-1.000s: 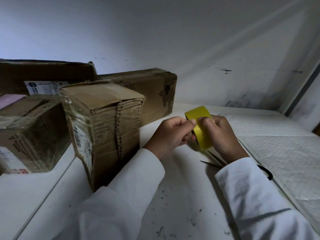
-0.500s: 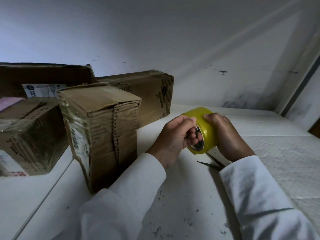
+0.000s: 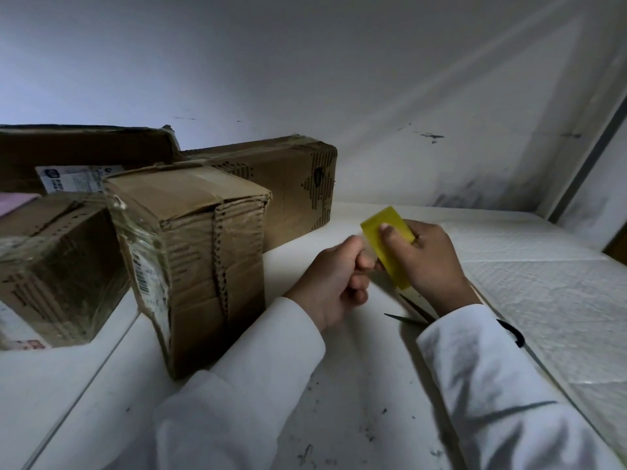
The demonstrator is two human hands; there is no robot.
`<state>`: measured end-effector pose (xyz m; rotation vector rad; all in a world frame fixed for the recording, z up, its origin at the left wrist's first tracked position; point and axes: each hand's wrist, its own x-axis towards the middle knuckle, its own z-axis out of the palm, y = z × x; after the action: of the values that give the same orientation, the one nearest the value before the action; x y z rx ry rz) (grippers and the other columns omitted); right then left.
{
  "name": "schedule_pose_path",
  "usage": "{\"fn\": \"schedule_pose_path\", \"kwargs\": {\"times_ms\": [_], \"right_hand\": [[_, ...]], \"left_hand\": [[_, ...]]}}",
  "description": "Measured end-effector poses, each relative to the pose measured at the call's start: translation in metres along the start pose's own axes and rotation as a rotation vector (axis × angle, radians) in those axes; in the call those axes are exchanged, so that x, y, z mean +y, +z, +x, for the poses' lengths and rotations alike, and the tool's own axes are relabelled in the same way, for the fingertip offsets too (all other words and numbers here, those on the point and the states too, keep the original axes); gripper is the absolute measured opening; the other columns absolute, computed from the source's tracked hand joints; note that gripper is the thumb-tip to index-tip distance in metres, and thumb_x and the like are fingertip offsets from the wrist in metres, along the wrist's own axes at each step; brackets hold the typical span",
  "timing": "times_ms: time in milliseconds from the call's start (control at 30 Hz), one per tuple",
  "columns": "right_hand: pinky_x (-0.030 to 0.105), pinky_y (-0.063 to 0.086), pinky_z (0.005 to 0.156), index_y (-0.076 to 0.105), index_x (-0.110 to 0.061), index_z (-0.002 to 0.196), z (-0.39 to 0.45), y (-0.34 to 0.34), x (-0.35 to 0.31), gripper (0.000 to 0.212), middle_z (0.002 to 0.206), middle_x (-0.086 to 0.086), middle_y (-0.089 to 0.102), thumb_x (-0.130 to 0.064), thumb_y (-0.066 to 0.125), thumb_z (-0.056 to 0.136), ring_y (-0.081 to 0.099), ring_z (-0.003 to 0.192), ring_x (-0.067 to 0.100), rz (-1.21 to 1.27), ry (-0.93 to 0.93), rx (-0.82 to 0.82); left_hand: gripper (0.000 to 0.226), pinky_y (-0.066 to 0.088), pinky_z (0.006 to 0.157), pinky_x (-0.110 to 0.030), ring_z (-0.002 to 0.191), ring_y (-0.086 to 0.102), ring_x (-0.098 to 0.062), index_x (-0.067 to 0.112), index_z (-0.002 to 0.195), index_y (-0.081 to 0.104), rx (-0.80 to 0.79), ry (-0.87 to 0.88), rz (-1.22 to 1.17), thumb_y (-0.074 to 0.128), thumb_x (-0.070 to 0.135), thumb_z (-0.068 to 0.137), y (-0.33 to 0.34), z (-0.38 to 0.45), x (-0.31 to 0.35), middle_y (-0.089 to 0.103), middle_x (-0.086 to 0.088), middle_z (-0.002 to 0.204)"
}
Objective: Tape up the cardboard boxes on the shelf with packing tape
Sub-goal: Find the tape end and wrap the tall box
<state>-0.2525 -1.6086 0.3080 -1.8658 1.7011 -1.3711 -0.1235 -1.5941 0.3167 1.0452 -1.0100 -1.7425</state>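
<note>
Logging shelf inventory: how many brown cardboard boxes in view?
4: upright box nearest the hands; long box behind it; labelled box at back left; plastic-wrapped box far left. Others may sit out of view.

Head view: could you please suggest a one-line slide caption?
Right hand holds yellow tape roll; left hand pinches its free end beside cardboard box.

dim white wall [image 3: 305, 62] behind, scuffed with dark smudges low at right. white shelf surface [image 3: 356, 385] speckled with black marks. quilted white padding [image 3: 543, 283] at right.
</note>
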Motion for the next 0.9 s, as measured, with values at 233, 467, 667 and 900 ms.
{"fn": "schedule_pose_path", "kwargs": {"times_ms": [233, 467, 667, 900], "right_hand": [[0.032, 0.047, 0.056, 0.062, -0.004, 0.066, -0.002, -0.002, -0.002, 0.036, 0.052, 0.004, 0.065, -0.035, 0.056, 0.084, 0.056, 0.049, 0.015, 0.075, 0.046, -0.069], [0.016, 0.037, 0.045, 0.053, -0.014, 0.057, 0.004, -0.006, 0.003, 0.041, 0.04, -0.012, 0.053, -0.027, 0.049, 0.096, 0.047, 0.04, 0.004, 0.271, 0.136, 0.122], [0.026, 0.05, 0.064, 0.065, -0.013, 0.065, 0.004, -0.001, 0.004, 0.043, 0.059, -0.001, 0.069, -0.036, 0.047, 0.097, 0.063, 0.058, 0.013, 0.314, 0.155, 0.118], [0.01, 0.038, 0.038, 0.059, -0.011, 0.064, 0.006, 0.0, 0.001, 0.044, 0.043, -0.009, 0.06, -0.031, 0.042, 0.099, 0.053, 0.037, 0.0, 0.509, 0.311, 0.18]], "left_hand": [[0.026, 0.023, 0.042, -0.018, 0.038, 0.031, -0.01, 0.02, 0.072, 0.048, 0.039, 0.225, 0.593, 0.038, 0.016, 0.096, -0.011, 0.007, 0.0, 0.04, 0.004, 0.053], [0.026, 0.044, 0.072, -0.029, 0.083, 0.06, -0.013, 0.027, 0.081, 0.05, -0.198, -0.036, 0.088, 0.034, 0.035, 0.101, -0.005, 0.001, -0.005, 0.065, 0.007, 0.089], [0.02, 0.043, 0.056, -0.022, 0.047, 0.043, -0.009, 0.021, 0.081, 0.054, -0.062, 0.069, 0.235, 0.044, 0.02, 0.098, 0.002, 0.007, -0.008, 0.047, 0.003, 0.06], [0.017, 0.042, 0.054, -0.021, 0.048, 0.04, -0.008, 0.022, 0.085, 0.06, -0.053, 0.112, 0.172, 0.047, 0.021, 0.096, 0.003, 0.003, -0.001, 0.043, 0.008, 0.052]]}}
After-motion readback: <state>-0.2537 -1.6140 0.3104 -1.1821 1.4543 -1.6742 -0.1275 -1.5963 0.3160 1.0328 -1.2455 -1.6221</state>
